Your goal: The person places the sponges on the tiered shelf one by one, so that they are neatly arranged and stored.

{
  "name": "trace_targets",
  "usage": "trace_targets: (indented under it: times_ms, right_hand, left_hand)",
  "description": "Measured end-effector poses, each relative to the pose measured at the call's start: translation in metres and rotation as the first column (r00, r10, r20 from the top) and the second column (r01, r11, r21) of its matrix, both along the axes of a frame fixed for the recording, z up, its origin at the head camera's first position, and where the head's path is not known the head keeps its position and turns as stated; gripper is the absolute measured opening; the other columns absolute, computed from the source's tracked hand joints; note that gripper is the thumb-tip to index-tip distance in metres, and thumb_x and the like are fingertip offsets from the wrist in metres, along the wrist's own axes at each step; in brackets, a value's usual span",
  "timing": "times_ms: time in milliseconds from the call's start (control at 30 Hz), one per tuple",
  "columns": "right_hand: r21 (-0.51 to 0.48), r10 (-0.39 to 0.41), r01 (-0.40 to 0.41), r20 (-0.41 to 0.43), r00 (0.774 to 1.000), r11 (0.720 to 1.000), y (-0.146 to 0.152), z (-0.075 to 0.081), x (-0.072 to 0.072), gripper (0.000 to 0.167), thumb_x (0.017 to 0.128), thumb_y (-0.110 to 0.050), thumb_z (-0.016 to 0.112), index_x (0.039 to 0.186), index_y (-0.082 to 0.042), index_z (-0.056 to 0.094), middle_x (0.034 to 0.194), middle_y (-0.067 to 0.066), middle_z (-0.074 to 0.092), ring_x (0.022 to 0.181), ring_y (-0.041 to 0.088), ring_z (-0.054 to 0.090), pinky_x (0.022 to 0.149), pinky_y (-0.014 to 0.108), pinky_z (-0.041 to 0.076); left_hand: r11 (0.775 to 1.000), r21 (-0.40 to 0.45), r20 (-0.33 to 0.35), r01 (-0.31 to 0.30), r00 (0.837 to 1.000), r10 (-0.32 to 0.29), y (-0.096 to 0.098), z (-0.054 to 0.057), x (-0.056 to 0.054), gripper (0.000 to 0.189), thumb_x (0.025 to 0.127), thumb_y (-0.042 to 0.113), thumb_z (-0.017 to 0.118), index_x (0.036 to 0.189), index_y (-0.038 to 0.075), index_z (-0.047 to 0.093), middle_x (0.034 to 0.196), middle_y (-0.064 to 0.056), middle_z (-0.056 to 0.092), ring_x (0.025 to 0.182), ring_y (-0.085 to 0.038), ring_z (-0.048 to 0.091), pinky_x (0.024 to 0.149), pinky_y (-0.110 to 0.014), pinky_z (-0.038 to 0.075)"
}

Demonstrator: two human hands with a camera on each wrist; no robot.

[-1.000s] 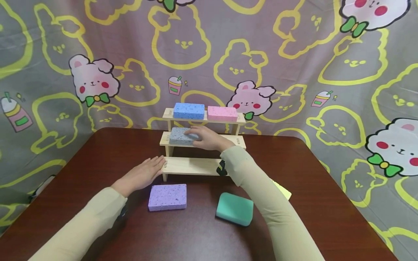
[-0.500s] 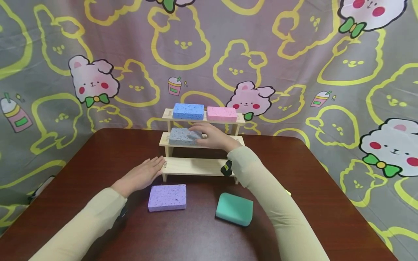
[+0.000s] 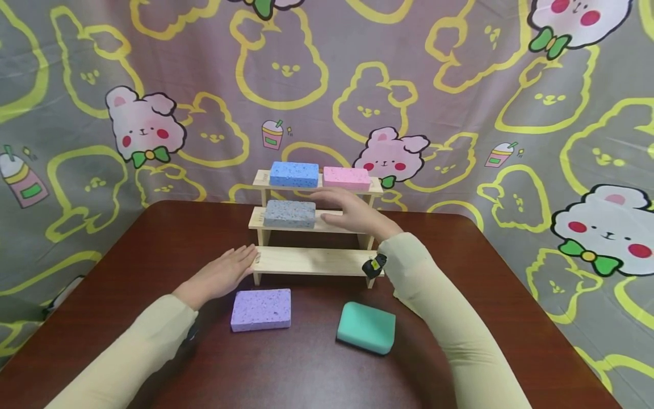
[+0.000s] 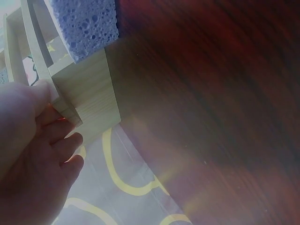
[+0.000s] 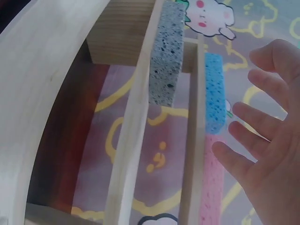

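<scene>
My right hand [image 3: 357,214] hovers over the right part of the middle step, fingers spread and holding nothing. Just left of its fingertips, a grey speckled sponge [image 3: 289,213] lies on that step of a three-step wooden rack [image 3: 311,261]. The right wrist view shows the fingers [image 5: 255,119] apart from the grey sponge. On the top step sit a blue sponge [image 3: 294,174] and a pink sponge [image 3: 346,178] side by side. My left hand [image 3: 219,274] has its straight fingers touching the left end of the bottom step.
In front of the rack, a purple sponge [image 3: 261,309] lies at left and a green sponge [image 3: 366,328] at right. A pale yellow piece [image 3: 407,302] shows beside the right sleeve, mostly hidden. A cartoon-print curtain [image 3: 306,85] hangs behind the dark wooden table [image 3: 286,375].
My right hand has let go of the grey sponge and drawn back to the right, leaving it on the middle step. The left hand has stayed at the rack's end.
</scene>
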State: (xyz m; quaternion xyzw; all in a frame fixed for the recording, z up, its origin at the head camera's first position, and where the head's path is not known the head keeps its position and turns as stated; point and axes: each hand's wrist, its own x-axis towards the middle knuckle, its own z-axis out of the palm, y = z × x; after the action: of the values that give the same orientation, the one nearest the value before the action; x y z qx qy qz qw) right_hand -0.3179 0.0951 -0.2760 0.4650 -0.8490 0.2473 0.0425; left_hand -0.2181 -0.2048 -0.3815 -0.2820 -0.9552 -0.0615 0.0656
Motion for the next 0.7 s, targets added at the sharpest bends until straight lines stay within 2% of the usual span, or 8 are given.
trace_targets:
  times_ms: [200, 400, 467, 700]
  right_hand:
    - [-0.039, 0.026, -0.027, -0.017, 1.0, 0.999, 0.018, 0.002, 0.005, 0.047, 0.089, -0.018, 0.06, 0.134, -0.009, 0.048, 0.136, 0.006, 0.046, 0.127, 0.018, 0.035, 0.105, 0.039, 0.027]
    - [-0.061, -0.065, 0.068, 0.043, 0.997, 0.996, 0.043, 0.005, 0.018, 0.05, 0.088, -0.015, 0.063, 0.134, -0.011, 0.047, 0.137, 0.003, 0.045, 0.125, 0.019, 0.038, 0.101, 0.043, 0.033]
    - [-0.055, -0.083, 0.085, 0.038, 0.996, 0.995, 0.051, 0.005, 0.021, 0.05, 0.088, -0.017, 0.062, 0.135, -0.013, 0.046, 0.137, 0.003, 0.044, 0.125, 0.02, 0.038, 0.101, 0.045, 0.033]
    - [-0.071, -0.079, 0.078, -0.009, 0.997, 0.994, 0.076, -0.001, 0.028, 0.047, 0.088, -0.017, 0.062, 0.133, -0.011, 0.048, 0.138, 0.009, 0.042, 0.13, 0.023, 0.031, 0.104, 0.049, 0.026]
  left_hand:
    - [1.0, 0.001, -0.007, 0.004, 1.0, -0.004, 0.0, 0.0, 0.001, 0.043, 0.096, 0.013, 0.046, 0.132, -0.011, 0.041, 0.136, -0.028, 0.039, 0.125, -0.041, 0.036, 0.104, -0.05, 0.026]
    - [1.0, -0.002, 0.001, 0.001, 1.0, -0.001, 0.0, 0.0, 0.001, 0.044, 0.096, 0.013, 0.045, 0.132, -0.011, 0.04, 0.136, -0.028, 0.038, 0.125, -0.041, 0.035, 0.104, -0.051, 0.026]
    - [1.0, -0.002, 0.006, -0.002, 1.0, 0.002, 0.0, 0.0, 0.002, 0.044, 0.096, 0.013, 0.045, 0.133, -0.011, 0.04, 0.137, -0.028, 0.037, 0.126, -0.041, 0.035, 0.104, -0.051, 0.025]
    - [1.0, 0.001, 0.002, 0.001, 1.0, -0.001, -0.001, 0.0, 0.002, 0.044, 0.096, 0.013, 0.046, 0.133, -0.011, 0.04, 0.136, -0.028, 0.037, 0.126, -0.041, 0.035, 0.104, -0.05, 0.025]
